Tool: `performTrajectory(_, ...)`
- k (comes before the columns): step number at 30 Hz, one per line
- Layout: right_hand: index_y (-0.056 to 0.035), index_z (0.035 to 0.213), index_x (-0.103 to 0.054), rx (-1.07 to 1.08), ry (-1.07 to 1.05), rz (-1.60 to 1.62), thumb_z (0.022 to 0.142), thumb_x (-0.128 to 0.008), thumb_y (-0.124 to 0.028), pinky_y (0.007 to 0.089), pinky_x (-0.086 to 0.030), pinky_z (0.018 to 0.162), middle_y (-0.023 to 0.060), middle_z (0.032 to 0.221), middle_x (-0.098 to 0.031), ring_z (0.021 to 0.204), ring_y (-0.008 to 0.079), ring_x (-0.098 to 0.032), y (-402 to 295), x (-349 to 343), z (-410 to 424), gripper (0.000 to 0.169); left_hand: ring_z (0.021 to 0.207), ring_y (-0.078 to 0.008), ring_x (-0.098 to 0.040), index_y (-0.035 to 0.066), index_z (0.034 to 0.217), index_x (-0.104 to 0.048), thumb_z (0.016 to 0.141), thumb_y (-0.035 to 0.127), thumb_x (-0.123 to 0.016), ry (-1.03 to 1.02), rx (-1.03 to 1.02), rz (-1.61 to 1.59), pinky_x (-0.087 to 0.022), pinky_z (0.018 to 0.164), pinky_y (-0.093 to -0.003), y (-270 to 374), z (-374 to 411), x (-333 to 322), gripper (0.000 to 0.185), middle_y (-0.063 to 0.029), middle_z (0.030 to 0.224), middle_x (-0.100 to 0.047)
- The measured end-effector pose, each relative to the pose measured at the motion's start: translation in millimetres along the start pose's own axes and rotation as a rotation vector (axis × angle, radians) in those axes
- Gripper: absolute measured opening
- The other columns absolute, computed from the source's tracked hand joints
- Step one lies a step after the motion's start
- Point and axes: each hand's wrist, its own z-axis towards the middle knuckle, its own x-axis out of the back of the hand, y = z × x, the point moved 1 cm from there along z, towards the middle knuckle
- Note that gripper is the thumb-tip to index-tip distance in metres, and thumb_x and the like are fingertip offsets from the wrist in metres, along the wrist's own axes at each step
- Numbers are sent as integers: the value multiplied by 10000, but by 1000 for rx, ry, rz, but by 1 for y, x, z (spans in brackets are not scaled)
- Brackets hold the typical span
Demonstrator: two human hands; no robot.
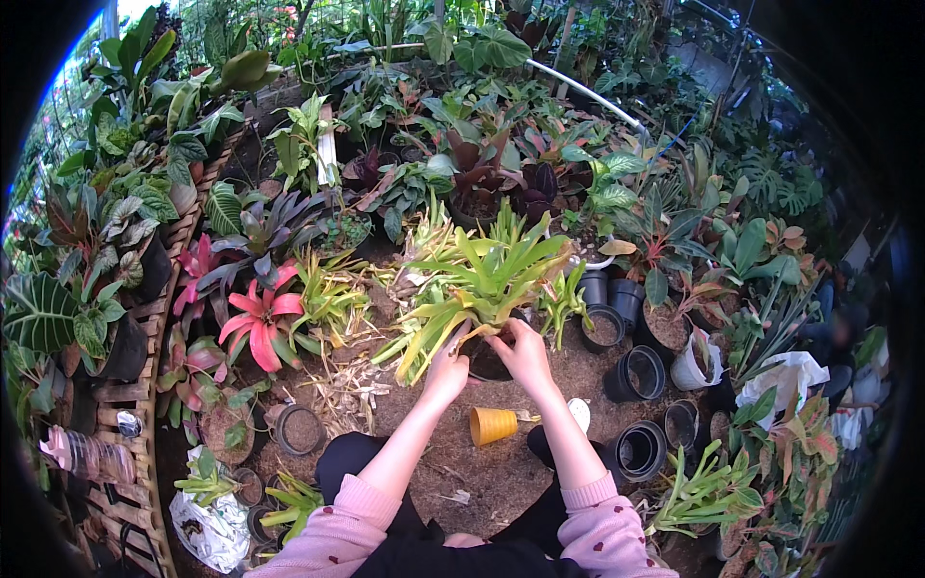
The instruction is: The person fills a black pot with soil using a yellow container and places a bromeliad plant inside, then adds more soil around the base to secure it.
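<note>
Both my hands are at the base of a green and yellow bromeliad (480,278), directly before me. My left hand (446,370) grips its lower leaves from the left. On the right side, my right hand (524,355) pinches a yellowed leaf near the base with thumb and fingers. A dark pot (490,363) shows partly between my hands, beneath the plant; whether the plant is rooted in it is hidden. On the soil below my hands lies an orange ribbed pot (493,426) on its side. Dry leaf scraps (350,390) are heaped left of my left hand.
Black plastic pots (634,373) stand at the right, near a white pot (697,361). A red bromeliad (265,318) and a slatted wooden rack (148,368) are at the left. Dense potted foliage fills the back. A person (831,332) is at the far right edge.
</note>
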Motion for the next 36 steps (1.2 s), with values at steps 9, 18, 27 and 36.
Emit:
performTrajectory(9,1,1190,-551,30,-23,347,841,-632,-70,287,-512,839,108,1114,-596,1001,156,-595,7,28,13,365,1096,-324,-547,119,1445,-243,775,-100,-280,-36,79,-203,-602,655,-340,34,-10,10,705,-167,1454,-247)
performTrajectory(18,-27,986,-624,-170,411,237,854,-646,-171,252,-459,596,29,714,-626,661,109,-593,30,23,10,197,1035,-284,-591,139,1461,-186,770,-102,-304,13,50,-276,-595,720,-367,64,3,50,741,-159,1453,-265)
performTrajectory(27,-60,1388,-289,-773,-507,-571,618,-739,-611,481,-340,1032,252,1402,-299,1267,432,-348,184,-95,-75,1048,1063,-270,-561,162,1455,-224,797,-107,-299,120,38,-288,-596,713,-352,68,25,80,715,-181,1459,-223)
performTrajectory(36,-143,1444,-135,-890,-380,-305,493,-814,-606,432,-304,1073,269,1396,-230,1309,393,-287,246,-146,-168,1257,1112,-300,-545,166,1461,-197,799,-108,-288,140,52,-394,-593,725,-355,64,32,104,722,-152,1457,-257)
